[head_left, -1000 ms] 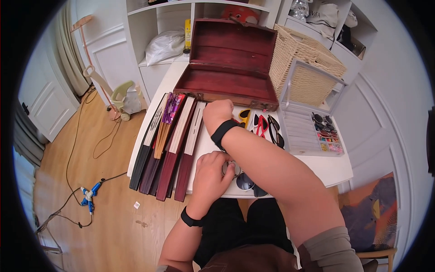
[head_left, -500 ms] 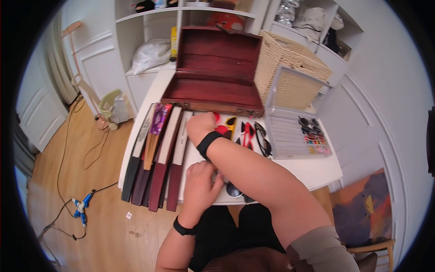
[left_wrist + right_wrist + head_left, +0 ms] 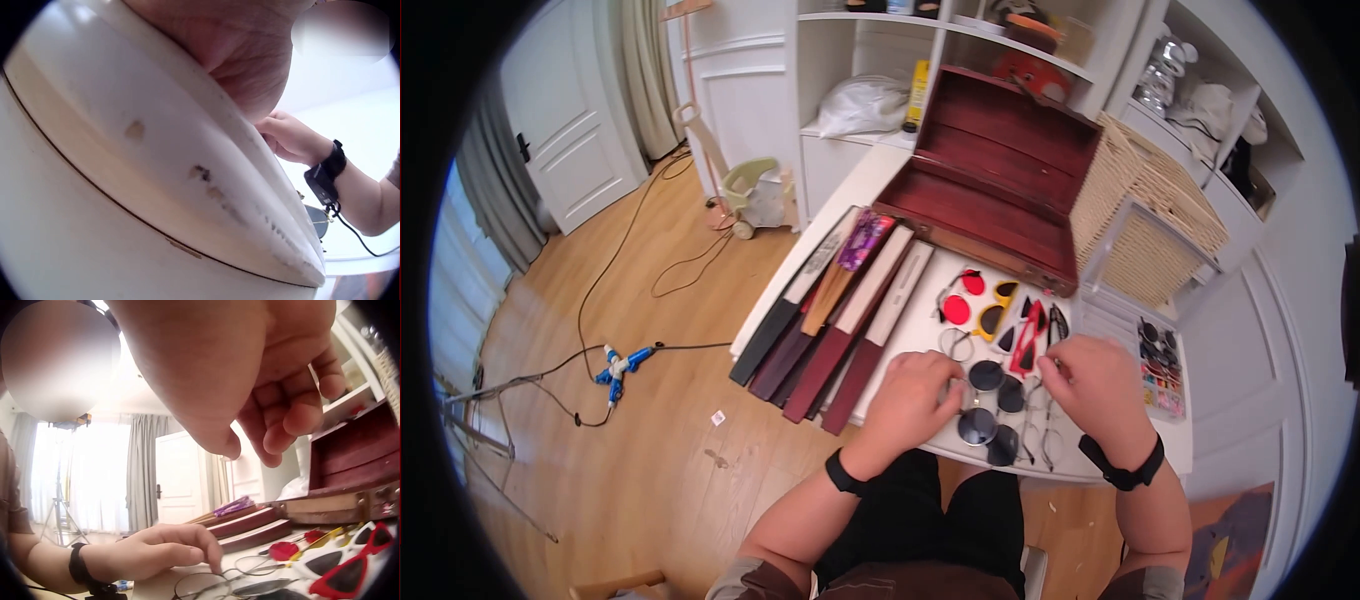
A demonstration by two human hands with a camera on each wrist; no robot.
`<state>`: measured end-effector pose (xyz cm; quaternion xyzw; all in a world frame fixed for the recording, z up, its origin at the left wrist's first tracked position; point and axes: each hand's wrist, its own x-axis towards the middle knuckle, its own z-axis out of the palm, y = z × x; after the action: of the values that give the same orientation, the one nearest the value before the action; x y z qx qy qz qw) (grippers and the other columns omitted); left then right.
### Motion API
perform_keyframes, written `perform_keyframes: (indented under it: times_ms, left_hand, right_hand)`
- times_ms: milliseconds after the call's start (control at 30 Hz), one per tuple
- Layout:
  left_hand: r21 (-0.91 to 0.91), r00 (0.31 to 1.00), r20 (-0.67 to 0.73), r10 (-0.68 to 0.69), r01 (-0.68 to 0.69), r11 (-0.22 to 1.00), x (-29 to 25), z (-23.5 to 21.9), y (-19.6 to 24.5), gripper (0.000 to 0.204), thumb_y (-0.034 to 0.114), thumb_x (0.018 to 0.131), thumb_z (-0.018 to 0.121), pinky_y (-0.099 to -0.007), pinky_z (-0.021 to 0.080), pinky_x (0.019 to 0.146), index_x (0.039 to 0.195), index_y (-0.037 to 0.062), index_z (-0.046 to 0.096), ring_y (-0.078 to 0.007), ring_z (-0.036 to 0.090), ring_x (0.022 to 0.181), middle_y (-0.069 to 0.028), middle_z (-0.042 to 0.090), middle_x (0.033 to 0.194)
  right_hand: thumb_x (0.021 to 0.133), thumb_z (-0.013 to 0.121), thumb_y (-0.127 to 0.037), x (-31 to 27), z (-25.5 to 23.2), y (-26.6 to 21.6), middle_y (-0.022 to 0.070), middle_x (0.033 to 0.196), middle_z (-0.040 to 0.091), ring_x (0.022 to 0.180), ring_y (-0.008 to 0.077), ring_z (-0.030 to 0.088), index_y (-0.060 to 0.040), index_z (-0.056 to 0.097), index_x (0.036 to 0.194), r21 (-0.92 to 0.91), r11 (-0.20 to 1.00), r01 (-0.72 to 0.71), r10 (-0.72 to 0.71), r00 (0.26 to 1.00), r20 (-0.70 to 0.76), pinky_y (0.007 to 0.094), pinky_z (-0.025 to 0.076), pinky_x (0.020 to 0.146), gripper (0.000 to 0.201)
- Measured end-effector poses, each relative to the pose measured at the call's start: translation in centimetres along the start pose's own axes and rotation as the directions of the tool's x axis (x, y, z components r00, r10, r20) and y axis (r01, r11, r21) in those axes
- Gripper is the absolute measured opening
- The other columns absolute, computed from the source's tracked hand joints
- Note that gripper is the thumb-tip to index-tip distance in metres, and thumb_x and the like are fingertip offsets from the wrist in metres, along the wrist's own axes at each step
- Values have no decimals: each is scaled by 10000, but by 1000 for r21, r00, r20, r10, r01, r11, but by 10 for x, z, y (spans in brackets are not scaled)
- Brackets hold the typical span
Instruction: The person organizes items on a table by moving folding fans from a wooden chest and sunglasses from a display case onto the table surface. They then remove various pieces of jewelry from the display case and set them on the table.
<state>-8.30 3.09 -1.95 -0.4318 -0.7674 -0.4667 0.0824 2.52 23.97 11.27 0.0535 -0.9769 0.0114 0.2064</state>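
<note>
My left hand [image 3: 915, 405] rests at the table's front edge, its fingertips right at the rim of round clear glasses [image 3: 203, 586]. Over the right side of the rows of eyewear hovers my right hand [image 3: 1100, 392], fingers loosely bent and holding nothing. Between the hands lie dark round sunglasses [image 3: 977, 427] and thin-rimmed clear glasses [image 3: 1052, 446]. Behind them are red-lensed round sunglasses [image 3: 956, 310], yellow sunglasses [image 3: 991, 319], white sunglasses [image 3: 1008, 341] and red cat-eye sunglasses [image 3: 1029, 348]. Black sunglasses [image 3: 1057, 322] lie beside the red pair, close to my right fingers.
Left on the white table [image 3: 948, 262] stand several long, dark-red and black book-like things [image 3: 852, 385], topped by a purple folding fan [image 3: 865, 240]. An opened dark-red wooden case [image 3: 1000, 215] is behind. A lidded clear box [image 3: 1165, 400] and a woven basket [image 3: 1135, 175] occupy the right.
My right hand has moved from beside the book-like things, across my left hand, to the right side of the eyewear. My left hand stays near the front edge. The head view has shifted.
</note>
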Motion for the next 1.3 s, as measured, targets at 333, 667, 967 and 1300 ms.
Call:
perform_keyframes:
  times_ms: [333, 667, 967, 1300]
  left_hand:
    - [33, 998, -32, -61, 62, 998, 4, 11, 9, 115, 88, 901, 673, -452, 476, 893, 994, 25, 650, -376, 641, 995, -160, 670, 998]
    - [74, 990, -51, -128, 131, 989, 4, 17, 12, 86, 66, 926, 632, -416, 491, 847, 982, 1, 637, -353, 640, 930, -153, 649, 958]
    - [16, 987, -59, -147, 148, 989, 2, 17, 13, 69, 60, 954, 617, -376, 496, 815, 962, -7, 632, -315, 644, 888, -148, 642, 938]
    - [2, 991, -101, -90, 90, 996, 2, 13, 10, 78, 77, 928, 682, -418, 505, 799, 925, 3, 658, -362, 659, 884, -161, 672, 911]
  right_hand:
    - [889, 736, -89, -178, -36, 120, 110, 760, 660, 643, 268, 605, -16, 702, 893, 213, 826, -522, 564, 760, -323, 377, 479, 640, 81]
    - [899, 729, -136, -235, -2, 165, 160, 1262, 643, 1162, 344, 621, -55, 654, 1250, 92, 792, -603, 595, 730, -336, 458, 464, 967, 368]
    - [912, 732, -198, -213, -2, 225, 58, 1123, 660, 1048, 268, 653, -126, 693, 1200, -103, 761, -640, 626, 767, -141, 461, 452, 905, 300]
    - [889, 720, -168, -194, 23, 269, 66, 1019, 654, 1014, 293, 656, -130, 748, 928, -287, 728, -622, 638, 769, -48, 494, 454, 845, 62]
